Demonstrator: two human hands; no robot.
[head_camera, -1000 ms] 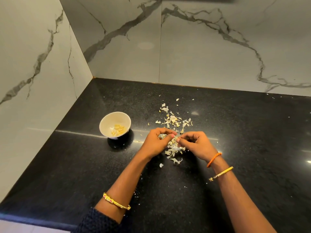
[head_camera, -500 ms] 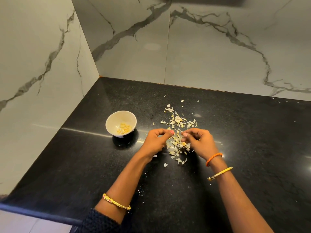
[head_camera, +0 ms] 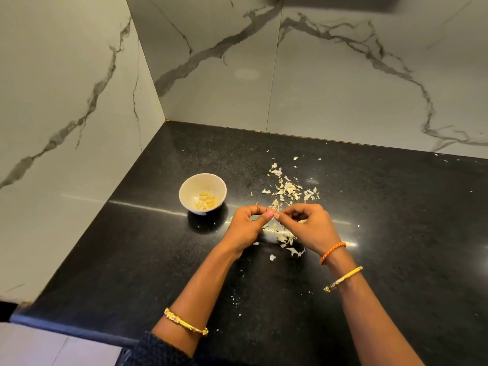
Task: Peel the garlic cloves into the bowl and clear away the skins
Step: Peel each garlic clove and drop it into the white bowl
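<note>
Fingertips met over the speckled black stone counter (head_camera: 396,233) in the head view, the only view given. The left hand (head_camera: 247,228) had its fingers curled in, thumb and forefinger pinching something small at the point where it touched the right hand (head_camera: 307,224), whose fingers were likewise curled and pinching from the other side. The thing between them was too small to make out; by the task I judged it a garlic clove being stripped.

Beyond and beneath both hands lay the scattered pale papery garlic skins (head_camera: 289,190), with a few more flakes on the near side, between the wrists. To the left of the left hand, and a little beyond it, stood the small round white ceramic bowl (head_camera: 184,192), apart from the hand, holding a modest heap of yellowish peeled garlic cloves (head_camera: 206,200).

Peeling seemed well under way: several cloves were in the bowl and much skin was shed. Whether unpeeled cloves remained among the skins I could not tell. Clearing the skins looked not yet begun.
</note>
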